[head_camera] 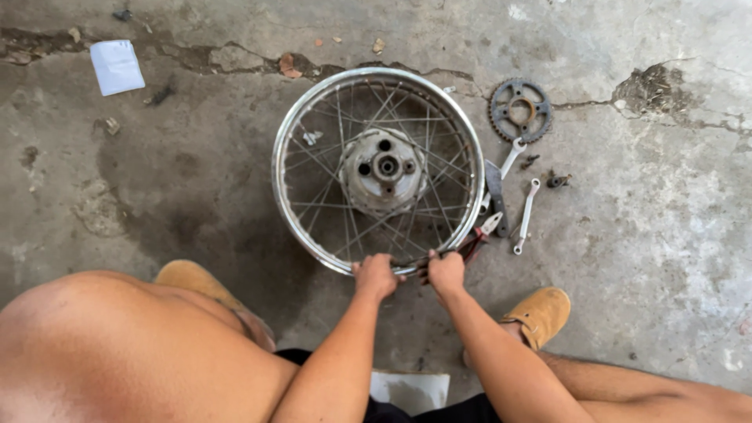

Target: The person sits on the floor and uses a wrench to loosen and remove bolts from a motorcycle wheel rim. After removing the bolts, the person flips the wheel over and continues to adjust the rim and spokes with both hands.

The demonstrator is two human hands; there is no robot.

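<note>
Both hands [411, 274] gripping wheel rim [291, 133], wrenches [518, 196], sprocket [520, 110] beside

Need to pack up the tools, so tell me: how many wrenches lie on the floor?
2: one wrench just below the sprocket, another wrench right of the wheel rim. More may hide beneath it.

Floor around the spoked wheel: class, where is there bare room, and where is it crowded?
Bare concrete lies left of the wheel, below the white paper, and far right beyond the wrenches. Crowded: the wheel's right side, with sprocket, wrenches and pliers.

Concrete floor [157, 180] (cracked): wheel [378, 168], sprocket [520, 110], wrenches [526, 215].
</note>
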